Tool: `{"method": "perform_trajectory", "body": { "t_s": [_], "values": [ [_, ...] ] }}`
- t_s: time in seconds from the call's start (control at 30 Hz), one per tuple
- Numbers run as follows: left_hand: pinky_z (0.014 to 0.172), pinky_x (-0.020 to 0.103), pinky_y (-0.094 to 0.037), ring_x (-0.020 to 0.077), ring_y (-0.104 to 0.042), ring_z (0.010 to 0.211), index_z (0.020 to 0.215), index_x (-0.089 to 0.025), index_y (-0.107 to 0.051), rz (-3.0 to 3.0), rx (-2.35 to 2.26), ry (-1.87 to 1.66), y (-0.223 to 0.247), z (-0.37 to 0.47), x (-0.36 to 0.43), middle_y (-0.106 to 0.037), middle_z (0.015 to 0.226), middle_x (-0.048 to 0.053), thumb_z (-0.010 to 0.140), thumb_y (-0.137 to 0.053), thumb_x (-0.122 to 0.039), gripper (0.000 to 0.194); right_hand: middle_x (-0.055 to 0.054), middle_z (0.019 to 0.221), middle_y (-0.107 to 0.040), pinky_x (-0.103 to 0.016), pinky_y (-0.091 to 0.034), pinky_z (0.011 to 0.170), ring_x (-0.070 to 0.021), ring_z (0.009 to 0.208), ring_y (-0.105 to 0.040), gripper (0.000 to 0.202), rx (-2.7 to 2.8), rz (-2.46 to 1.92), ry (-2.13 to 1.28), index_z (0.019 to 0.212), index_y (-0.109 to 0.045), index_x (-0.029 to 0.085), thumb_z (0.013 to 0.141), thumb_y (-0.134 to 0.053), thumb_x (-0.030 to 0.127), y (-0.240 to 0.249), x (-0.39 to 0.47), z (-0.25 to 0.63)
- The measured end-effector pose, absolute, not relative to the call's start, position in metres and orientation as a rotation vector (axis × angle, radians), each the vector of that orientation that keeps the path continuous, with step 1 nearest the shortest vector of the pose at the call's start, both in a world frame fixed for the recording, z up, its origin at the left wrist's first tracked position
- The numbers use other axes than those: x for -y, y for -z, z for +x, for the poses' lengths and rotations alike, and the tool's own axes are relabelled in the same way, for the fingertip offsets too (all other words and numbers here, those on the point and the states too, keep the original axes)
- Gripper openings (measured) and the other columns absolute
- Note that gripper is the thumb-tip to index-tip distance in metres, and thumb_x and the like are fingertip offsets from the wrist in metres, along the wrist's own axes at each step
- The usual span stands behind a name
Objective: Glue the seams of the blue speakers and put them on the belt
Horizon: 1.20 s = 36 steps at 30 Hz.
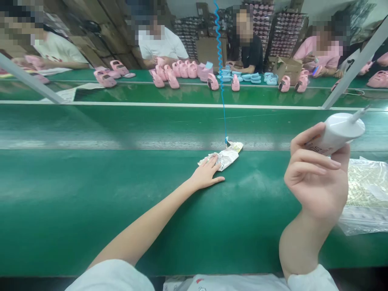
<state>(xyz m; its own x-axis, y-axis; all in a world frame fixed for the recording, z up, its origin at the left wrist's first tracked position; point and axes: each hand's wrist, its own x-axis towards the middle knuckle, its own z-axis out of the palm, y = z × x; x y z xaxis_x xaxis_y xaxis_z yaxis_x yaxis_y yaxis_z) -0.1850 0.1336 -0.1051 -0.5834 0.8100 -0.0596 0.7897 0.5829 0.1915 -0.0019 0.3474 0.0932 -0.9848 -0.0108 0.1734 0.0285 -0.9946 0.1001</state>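
Observation:
My left hand lies palm down with its fingers stretched out on a crumpled piece of white paper on the green table. At the paper's far end, a thin blue cord comes down and touches it. Raised on the right, my right hand is wrapped round a white bottle with a narrow nozzle pointing up and to the right. Some small print shows on the bottle's side, partly covered by my fingers.
A clear plastic bag of small pale pieces lies at the right. Beyond a white rail, pink shoes and light blue shoe pieces stand on a green bench, with several people seated behind. Slanted metal posts rise at both sides.

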Motion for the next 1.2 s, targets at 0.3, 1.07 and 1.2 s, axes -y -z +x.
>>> {"method": "perform_trajectory", "body": {
  "t_s": [0.3, 1.07, 1.2],
  "values": [
    [0.114, 0.054, -0.019, 0.0305, -0.023, 0.142, 0.129, -0.02, -0.056, 1.302, -2.739, -0.223, 0.092, -0.215, -0.11, -0.024, 0.153, 0.012, 0.096, -0.027, -0.052, 0.055, -0.006, 0.093, -0.063, -0.024, -0.037, 0.048, -0.0066, 0.046, -0.044, 0.056, 0.18, -0.335, 3.089, 0.091, -0.049, 0.019, 0.07, -0.031, 0.068, -0.091, -0.354, 0.0],
    [0.079, 0.029, -0.049, 0.0152, -0.065, 0.078, 0.103, -0.023, -0.062, 2.183, -2.409, -0.968, 0.073, -0.098, -0.156, -0.07, 0.083, 0.002, 0.096, -0.04, -0.031, 0.025, -0.002, 0.098, -0.064, -0.017, -0.04, 0.05, -0.0031, 0.051, -0.048, 0.044, 0.034, -0.354, 3.119, 0.101, -0.05, 0.017, 0.082, -0.039, 0.055, -0.085, -0.34, -0.004],
    [0.041, 0.023, -0.033, 0.0094, -0.054, 0.048, 0.087, -0.024, -0.065, 2.4, -1.981, -0.885, 0.087, -0.013, -0.188, -0.061, 0.055, -0.006, 0.09, -0.052, -0.033, 0.016, -0.003, 0.099, -0.064, -0.018, -0.042, 0.052, -0.0038, 0.052, -0.048, 0.038, 0.012, -0.361, 3.089, 0.1, -0.051, 0.016, 0.085, -0.041, 0.049, -0.085, -0.339, -0.004]
  ]
}}
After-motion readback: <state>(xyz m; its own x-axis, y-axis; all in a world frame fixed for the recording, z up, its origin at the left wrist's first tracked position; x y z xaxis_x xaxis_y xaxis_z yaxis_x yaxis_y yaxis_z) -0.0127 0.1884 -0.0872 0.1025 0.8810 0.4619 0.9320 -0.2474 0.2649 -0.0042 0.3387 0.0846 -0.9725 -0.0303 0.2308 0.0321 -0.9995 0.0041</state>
